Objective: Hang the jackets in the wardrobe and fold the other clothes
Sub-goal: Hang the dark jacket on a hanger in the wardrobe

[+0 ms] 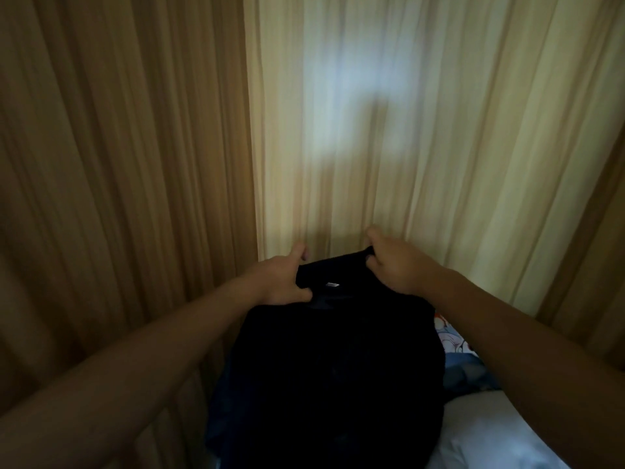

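Note:
A black garment (331,360) hangs down in front of me, held up by its top edge with both hands. My left hand (282,280) grips the left side of that edge. My right hand (394,265) pinches the right side, slightly higher. A small pale label (332,284) shows between the hands, just under the top edge. The garment's lower part drops out of the bottom of the view. The room is dim and the kind of garment is hard to tell.
Closed curtains fill the background, brown ones (118,164) at the left and pale ones (406,147) lit from behind. A bed with white bedding (490,434) and a blue patterned cloth (463,360) lies at the lower right. Dark blue fabric (220,401) shows behind the garment's left side.

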Tool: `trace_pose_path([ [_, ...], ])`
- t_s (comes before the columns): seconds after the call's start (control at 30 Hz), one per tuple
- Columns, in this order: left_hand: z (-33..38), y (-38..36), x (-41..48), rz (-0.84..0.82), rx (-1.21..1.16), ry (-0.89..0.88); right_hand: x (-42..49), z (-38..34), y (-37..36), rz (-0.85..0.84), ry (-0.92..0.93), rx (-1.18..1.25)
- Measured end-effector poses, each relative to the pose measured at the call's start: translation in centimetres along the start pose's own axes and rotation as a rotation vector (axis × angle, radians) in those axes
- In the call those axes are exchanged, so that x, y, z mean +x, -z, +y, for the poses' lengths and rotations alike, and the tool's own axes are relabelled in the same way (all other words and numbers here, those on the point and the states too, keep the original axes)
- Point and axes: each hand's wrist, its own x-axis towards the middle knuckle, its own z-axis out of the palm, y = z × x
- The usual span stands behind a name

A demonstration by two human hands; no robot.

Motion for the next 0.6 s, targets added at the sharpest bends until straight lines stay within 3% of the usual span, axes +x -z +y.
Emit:
trace_pose_path([
  [0.13,-1.9,0.4,-0.2,0.063,0.257,-0.178,-1.4,0.4,-0.6,-0.081,0.155,-0.402],
  [0.27,-3.0,1.0,0.2,-0.058,0.272,-0.129,-1.9,1.5,-1.4,-0.137,0.269,-0.632],
  [0.33,-2.9,0.8,0.3,-0.073,0.076,-0.065,-1.9,2.1,-1.9,-0.123,0.301,-0.649],
  [0.4,-2.8,0.7,0.3,-0.088,-0.300,0.058,-2.1,2.8,-2.4,-0.074,0.352,-0.651],
  [0.53,-2.2,1.3,-0.5,0.019,-0.928,0.176,-2.7,4.5,-2.4,0.160,0.478,-0.668],
  [0.6,-0.9,2.4,-0.5,0.071,-1.093,0.166,-2.4,5.2,-2.4,0.257,0.498,-0.702],
])
